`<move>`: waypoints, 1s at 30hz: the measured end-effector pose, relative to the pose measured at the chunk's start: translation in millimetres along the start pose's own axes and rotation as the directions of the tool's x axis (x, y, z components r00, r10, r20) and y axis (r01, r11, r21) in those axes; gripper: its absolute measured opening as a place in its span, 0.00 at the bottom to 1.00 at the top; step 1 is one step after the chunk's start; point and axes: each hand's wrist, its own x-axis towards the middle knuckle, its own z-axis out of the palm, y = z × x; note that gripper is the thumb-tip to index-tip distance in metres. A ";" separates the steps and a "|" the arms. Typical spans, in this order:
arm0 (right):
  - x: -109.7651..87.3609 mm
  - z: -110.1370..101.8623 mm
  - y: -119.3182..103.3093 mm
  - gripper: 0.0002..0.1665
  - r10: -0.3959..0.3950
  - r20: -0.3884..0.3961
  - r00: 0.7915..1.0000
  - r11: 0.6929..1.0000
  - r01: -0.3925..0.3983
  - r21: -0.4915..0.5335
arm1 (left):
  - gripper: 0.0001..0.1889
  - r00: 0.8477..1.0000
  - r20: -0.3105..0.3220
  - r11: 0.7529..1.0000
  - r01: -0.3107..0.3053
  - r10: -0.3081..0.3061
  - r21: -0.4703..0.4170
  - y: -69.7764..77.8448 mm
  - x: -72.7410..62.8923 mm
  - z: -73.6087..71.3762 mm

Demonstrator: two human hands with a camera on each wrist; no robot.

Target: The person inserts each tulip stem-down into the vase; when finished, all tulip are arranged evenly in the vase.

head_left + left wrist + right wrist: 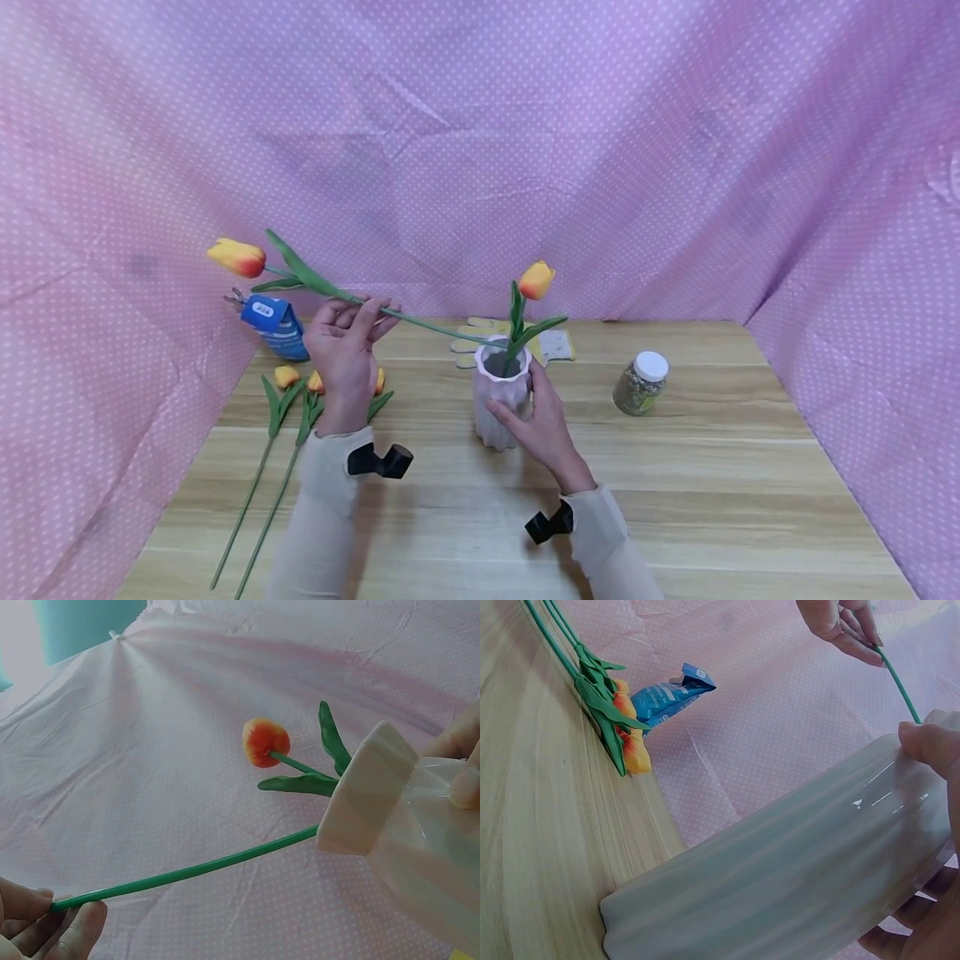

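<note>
My left hand [347,350] pinches the green stem of an artificial tulip [238,257], whose yellow-orange bloom points to the far left. The lower end of that stem [195,871] reaches the mouth of a pale fluted vase [501,408]; its tip is hidden by the rim. A second tulip [537,281] stands in the vase with its bloom above the rim. My right hand [546,421] grips the vase from the right side, thumb across the front. In the right wrist view, the fingers [922,911] wrap around the glossy vase [780,855].
Several tulips [287,377] lie on the wooden table at left, partly behind my left forearm. A blue packet [277,325] stands behind them, with something metallic at its top. Yellow-and-white gloves [557,345] lie behind the vase; a white-lidded jar [641,383] stands at right.
</note>
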 end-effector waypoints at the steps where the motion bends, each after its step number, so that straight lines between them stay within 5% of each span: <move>1: 0.0 0.0 0.0 0.51 0.002 0.001 1.000 1.000 -0.002 0.001 | 0.05 1.000 -0.006 1.000 -0.011 0.011 0.011 0.6 -0.4 0.2; 19: 1.3 0.0 0.9 0.51 0.008 0.007 1.000 1.000 -0.008 0.003 | 0.05 0.989 0.017 0.986 -0.147 0.146 0.074 7.6 -17.4 11.3; 30: 1.8 0.7 1.5 0.51 -0.001 0.008 1.000 1.000 0.001 0.014 | 0.04 0.996 0.067 0.989 -0.060 0.051 0.136 7.0 -14.2 11.1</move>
